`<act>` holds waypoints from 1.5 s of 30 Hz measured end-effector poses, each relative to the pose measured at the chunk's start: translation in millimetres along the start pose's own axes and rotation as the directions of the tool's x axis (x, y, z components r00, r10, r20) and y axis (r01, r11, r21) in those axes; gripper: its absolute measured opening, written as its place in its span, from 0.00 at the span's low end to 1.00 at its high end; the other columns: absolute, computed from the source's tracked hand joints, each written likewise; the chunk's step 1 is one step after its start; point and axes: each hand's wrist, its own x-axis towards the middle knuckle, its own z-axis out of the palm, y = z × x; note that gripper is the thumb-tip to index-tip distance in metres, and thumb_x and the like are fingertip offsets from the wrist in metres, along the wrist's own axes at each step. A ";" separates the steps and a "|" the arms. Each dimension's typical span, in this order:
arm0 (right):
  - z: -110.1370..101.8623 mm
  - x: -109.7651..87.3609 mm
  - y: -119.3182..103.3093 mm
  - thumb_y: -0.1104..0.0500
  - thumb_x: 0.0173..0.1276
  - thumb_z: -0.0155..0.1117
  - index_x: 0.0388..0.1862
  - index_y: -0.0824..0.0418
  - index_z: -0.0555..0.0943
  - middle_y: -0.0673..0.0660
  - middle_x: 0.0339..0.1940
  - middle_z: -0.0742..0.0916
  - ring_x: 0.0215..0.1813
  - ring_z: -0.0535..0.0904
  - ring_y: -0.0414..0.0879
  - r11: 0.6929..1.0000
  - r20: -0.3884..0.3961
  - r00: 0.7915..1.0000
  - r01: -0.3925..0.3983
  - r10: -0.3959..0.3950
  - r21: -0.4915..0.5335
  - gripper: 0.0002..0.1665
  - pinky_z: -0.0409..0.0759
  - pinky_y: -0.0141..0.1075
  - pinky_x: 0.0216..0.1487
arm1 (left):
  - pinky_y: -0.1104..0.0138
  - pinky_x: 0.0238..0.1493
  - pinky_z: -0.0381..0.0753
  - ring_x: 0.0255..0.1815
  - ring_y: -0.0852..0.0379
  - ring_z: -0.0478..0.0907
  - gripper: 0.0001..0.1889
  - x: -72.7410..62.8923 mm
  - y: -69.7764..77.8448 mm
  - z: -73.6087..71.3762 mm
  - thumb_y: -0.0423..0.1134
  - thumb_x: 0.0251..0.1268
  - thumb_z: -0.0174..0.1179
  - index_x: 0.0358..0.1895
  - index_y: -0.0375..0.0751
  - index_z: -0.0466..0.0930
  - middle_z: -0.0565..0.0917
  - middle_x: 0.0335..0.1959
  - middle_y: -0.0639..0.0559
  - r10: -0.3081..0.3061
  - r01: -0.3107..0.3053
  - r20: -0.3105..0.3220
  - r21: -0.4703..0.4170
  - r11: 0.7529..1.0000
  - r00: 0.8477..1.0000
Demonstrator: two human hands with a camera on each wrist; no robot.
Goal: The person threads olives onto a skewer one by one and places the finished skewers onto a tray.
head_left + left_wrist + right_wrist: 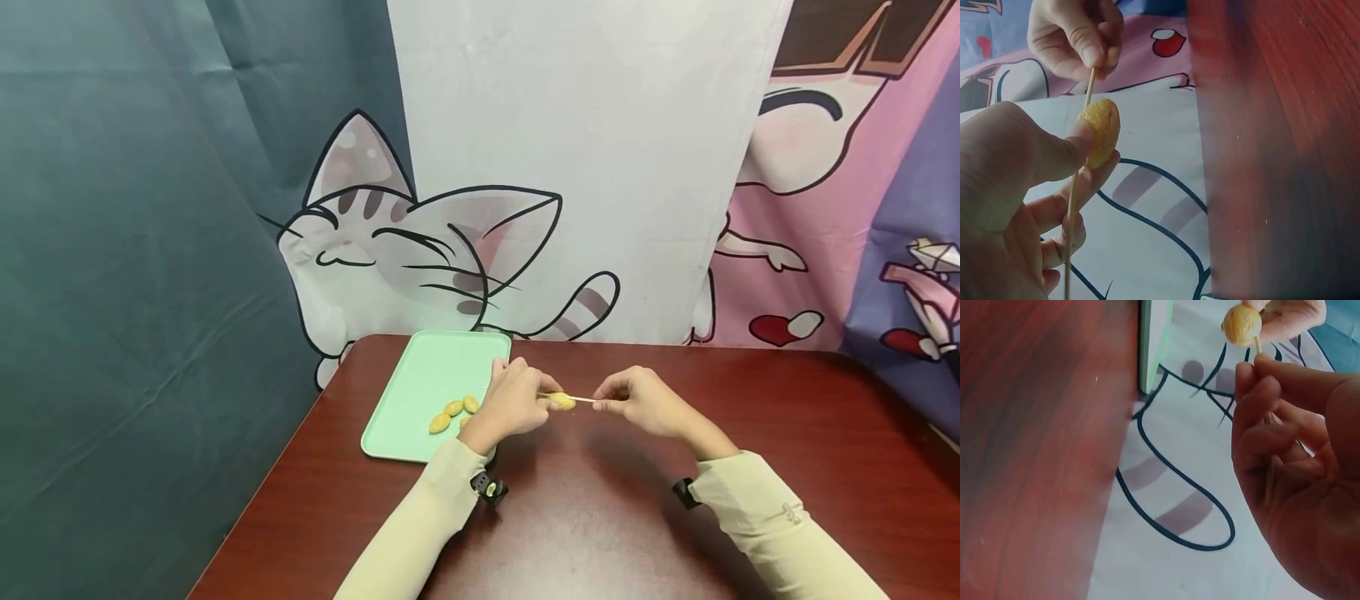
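My left hand [516, 396] pinches a small yellow oval, potato-like piece [1105, 128] between thumb and fingers. A thin wooden skewer [1071, 215] shows on both sides of the piece, its length running past the curled lower fingers of my left hand. On the other side, my right hand [647, 402] grips the skewer between thumb and fingertips. More of the skewer lies inside the right palm in the right wrist view. Both hands are held above the table. Several similar yellow pieces [439, 423] lie on a pale green tray [442, 362]; my left hand and wrist hide part of them.
The tray rests on the left part of a reddish-brown wooden table [600, 533]. Behind the table's far edge hangs a printed cloth [660, 208] with a cartoon cat, and a dark green cloth [135, 250] hangs at the left.
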 end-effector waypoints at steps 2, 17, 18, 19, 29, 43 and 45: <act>-3.6 -0.3 2.1 0.64 0.62 0.72 0.29 0.59 0.87 0.46 0.24 0.86 0.25 0.76 0.40 1.000 0.006 1.000 -0.007 0.007 -0.018 0.02 0.75 0.31 0.25 | 0.59 0.46 0.59 0.33 0.62 0.66 0.07 0.3 -1.8 -1.4 0.45 0.59 0.69 0.40 0.59 0.91 0.85 0.29 0.70 0.005 -0.005 -0.014 -0.001 1.000 1.000; 1.8 -4.9 4.9 0.71 0.62 0.68 0.28 0.66 0.87 0.57 0.23 0.87 0.24 0.80 0.38 0.979 -0.106 0.993 -0.030 0.052 0.202 0.05 0.81 0.33 0.26 | 0.60 0.46 0.59 0.36 0.62 0.67 0.07 1.2 0.8 2.4 0.43 0.57 0.70 0.39 0.57 0.91 0.86 0.32 0.66 0.011 -0.010 -0.106 0.012 1.000 0.994; 1.9 -4.6 3.5 0.71 0.62 0.68 0.28 0.66 0.87 0.58 0.24 0.87 0.24 0.81 0.38 0.977 -0.102 0.993 -0.032 0.054 0.209 0.04 0.81 0.34 0.26 | 0.60 0.46 0.59 0.36 0.62 0.67 0.07 1.0 1.2 2.4 0.43 0.57 0.70 0.39 0.57 0.91 0.86 0.32 0.66 0.009 -0.008 -0.108 0.014 1.000 0.994; 1.8 -4.4 2.2 0.71 0.62 0.69 0.29 0.66 0.87 0.59 0.24 0.88 0.24 0.80 0.37 0.976 -0.100 0.993 -0.035 0.058 0.214 0.04 0.81 0.33 0.26 | 0.60 0.46 0.59 0.36 0.62 0.67 0.07 1.1 1.7 2.6 0.43 0.57 0.70 0.39 0.57 0.91 0.86 0.32 0.66 0.009 -0.007 -0.108 0.014 1.000 0.994; 1.2 -9.2 5.9 0.70 0.62 0.69 0.29 0.66 0.87 0.58 0.23 0.87 0.22 0.74 0.37 0.979 -0.092 0.994 -0.046 0.065 0.197 0.03 0.73 0.29 0.22 | 0.60 0.46 0.60 0.35 0.63 0.67 0.06 3.7 10.0 9.6 0.46 0.56 0.71 0.38 0.59 0.91 0.85 0.30 0.68 0.038 -0.036 -0.076 0.028 0.999 0.996; -1.5 -22.5 27.5 0.70 0.60 0.69 0.27 0.65 0.86 0.60 0.21 0.84 0.22 0.72 0.36 0.986 -0.170 0.977 -0.107 0.128 0.125 0.04 0.72 0.30 0.22 | 0.61 0.48 0.75 0.50 0.53 0.76 0.20 -18.5 -40.2 -13.0 0.48 0.60 0.69 0.56 0.55 0.84 0.84 0.53 0.58 0.008 -0.033 -0.110 -0.224 0.974 0.994; -4.5 -25.2 30.7 0.71 0.60 0.68 0.28 0.65 0.86 0.61 0.21 0.85 0.23 0.73 0.36 0.986 -0.177 0.975 -0.110 0.131 0.123 0.04 0.73 0.30 0.23 | 0.61 0.46 0.77 0.48 0.50 0.78 0.19 -21.6 -55.2 -17.2 0.45 0.60 0.69 0.55 0.51 0.84 0.85 0.51 0.55 -0.027 -0.003 -0.093 -0.302 0.953 0.995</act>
